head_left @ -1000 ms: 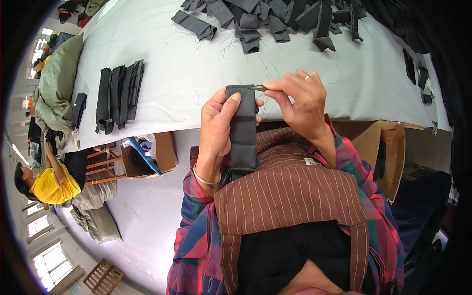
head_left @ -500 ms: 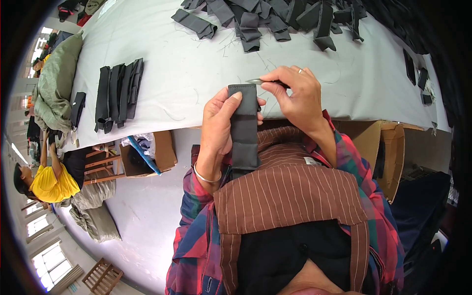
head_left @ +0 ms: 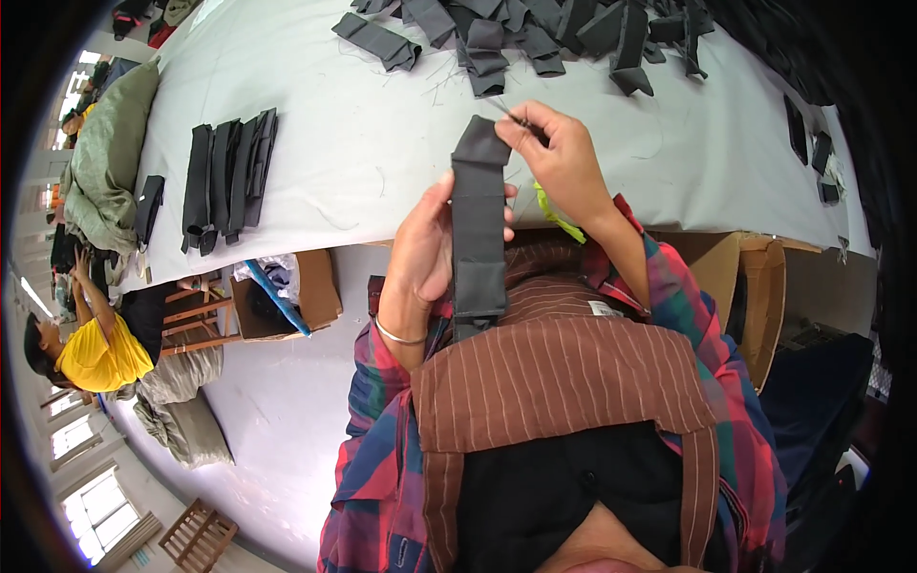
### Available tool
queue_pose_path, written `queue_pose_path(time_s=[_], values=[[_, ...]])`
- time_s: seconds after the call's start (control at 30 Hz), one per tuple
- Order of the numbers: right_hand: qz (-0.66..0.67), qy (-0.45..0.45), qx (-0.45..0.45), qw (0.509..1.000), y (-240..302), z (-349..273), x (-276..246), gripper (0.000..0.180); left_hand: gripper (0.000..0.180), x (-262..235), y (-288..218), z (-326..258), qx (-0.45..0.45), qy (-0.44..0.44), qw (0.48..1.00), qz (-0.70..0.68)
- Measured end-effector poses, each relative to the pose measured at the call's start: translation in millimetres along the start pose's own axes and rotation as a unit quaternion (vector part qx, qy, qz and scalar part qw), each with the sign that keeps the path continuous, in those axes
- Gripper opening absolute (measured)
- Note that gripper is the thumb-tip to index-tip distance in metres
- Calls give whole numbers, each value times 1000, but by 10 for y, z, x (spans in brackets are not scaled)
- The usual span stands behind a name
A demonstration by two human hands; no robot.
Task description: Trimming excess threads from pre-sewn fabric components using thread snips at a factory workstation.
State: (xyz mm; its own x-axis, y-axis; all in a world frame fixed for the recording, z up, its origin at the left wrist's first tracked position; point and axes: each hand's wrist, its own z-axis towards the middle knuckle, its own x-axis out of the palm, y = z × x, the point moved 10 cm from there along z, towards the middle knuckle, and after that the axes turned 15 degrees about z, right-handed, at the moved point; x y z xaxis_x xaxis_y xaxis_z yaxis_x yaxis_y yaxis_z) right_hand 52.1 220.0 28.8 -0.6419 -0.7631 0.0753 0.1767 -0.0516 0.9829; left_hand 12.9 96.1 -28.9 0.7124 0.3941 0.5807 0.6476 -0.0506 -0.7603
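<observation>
A long dark grey fabric strip (head_left: 478, 224) with crosswise creases hangs upright in front of me, its top end bent over. My left hand (head_left: 427, 239) is closed around its middle, thumb on the left edge and fingertips showing at the right. At the strip's upper right corner, my right hand (head_left: 559, 158) is closed on slim dark thread snips (head_left: 531, 128), whose thin tip points up and left. The thumb and fingertip of that hand touch the corner. A yellow-green ribbon (head_left: 558, 214) dangles below the right palm.
Loose dark strips (head_left: 535, 38) lie heaped at the table's far side. A row of stacked strips (head_left: 227, 183) lies to the left on the pale table cover (head_left: 334, 124). Cardboard boxes (head_left: 320, 286) stand below the edge. A person in yellow (head_left: 103, 355) works at far left.
The strip has moved up and away from me, its top end now bent over. My right hand has shifted up and left to meet its corner, and the yellow-green ribbon has come into sight.
</observation>
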Motion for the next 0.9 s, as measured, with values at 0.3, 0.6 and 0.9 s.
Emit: queue_pose_path(time_s=[0.3, 0.6, 0.9], values=[[329, 118, 81, 933, 537, -167, 111, 16, 45, 67, -187, -264, 67, -46, 994, 78], [352, 46, 208, 911, -200, -474, 83, 25, 84, 471, -927, -334, 358, -177, 612, 682], [57, 58, 107, 991, -146, -470, -39, 10, 84, 332, -993, -366, 339, -272, 507, 744]])
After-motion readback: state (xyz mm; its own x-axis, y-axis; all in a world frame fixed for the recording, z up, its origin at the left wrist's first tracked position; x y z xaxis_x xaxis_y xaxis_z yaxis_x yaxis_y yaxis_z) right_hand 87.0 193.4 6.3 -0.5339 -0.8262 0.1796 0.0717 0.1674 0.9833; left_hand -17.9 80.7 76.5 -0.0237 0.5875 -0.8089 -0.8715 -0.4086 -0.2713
